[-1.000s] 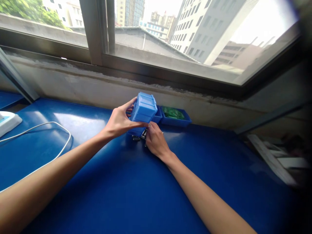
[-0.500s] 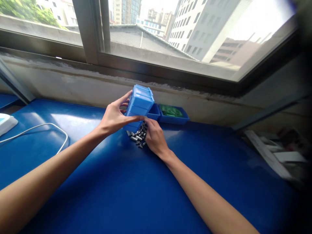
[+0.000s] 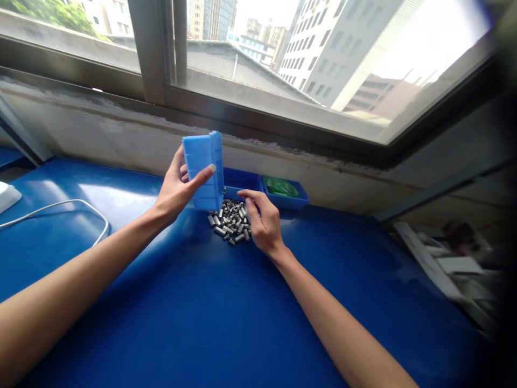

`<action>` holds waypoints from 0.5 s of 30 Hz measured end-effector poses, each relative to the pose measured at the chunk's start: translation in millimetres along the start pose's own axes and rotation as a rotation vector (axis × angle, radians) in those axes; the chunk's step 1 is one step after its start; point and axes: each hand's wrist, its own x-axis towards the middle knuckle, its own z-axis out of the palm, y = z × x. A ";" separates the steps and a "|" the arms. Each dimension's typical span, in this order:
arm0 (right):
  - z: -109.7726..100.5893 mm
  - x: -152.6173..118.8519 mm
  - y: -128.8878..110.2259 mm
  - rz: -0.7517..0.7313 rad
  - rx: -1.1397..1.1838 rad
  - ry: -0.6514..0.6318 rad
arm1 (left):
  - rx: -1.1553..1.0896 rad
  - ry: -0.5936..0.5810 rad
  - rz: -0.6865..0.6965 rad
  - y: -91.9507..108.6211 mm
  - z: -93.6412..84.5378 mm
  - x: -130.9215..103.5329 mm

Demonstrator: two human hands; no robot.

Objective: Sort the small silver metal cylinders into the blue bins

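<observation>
Holding a light-blue plastic bin [image 3: 200, 151] up on end, pressing the thumb against its ribbed outer face and curling the fingers round the far side: pinching the bin between them with the left grip [image 3: 174, 188], probably so as to steady it single-handed while leaving its right edge unobstructed. Hiding the bin's interior from view at this angle, and leaving uncertain any contact between its lower end and the table [image 3: 202, 312]. Showing the bin at the left rear of a heap of small metallic pieces [image 3: 232, 220], with a single loose piece [image 3: 223, 190] appearing at its right edge.

Hovering at the right side of the heap with the right grip [image 3: 266, 220], bending the fingers loosely and bringing the thumb near the index finger; not revealing any piece being pinched there, so not allowing a firm reading. Probably placing this hand so near for reaching the bin's edge and the heap alike.

Showing behind the heap a darker blue bin [image 3: 242, 177] and, just beside it, a second blue bin [image 3: 288, 201] containing glossy green contents [image 3: 283, 187], apparently lining up along the wall [image 3: 121, 134] for easy reach. Including, farther left, a curving white cable [image 3: 95, 206].
</observation>
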 end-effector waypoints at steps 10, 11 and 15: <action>19.7 45.0 -18.5 -0.011 -0.040 0.008 | -0.118 -0.042 -0.145 -8.9 -9.4 -9.1; 19.4 44.1 -17.1 0.027 -0.025 0.041 | -0.100 -0.058 -0.154 -7.3 -9.1 -10.5; 10.2 37.1 -3.9 0.129 -0.033 0.099 | -0.097 -0.044 -0.161 -4.6 -10.1 -11.1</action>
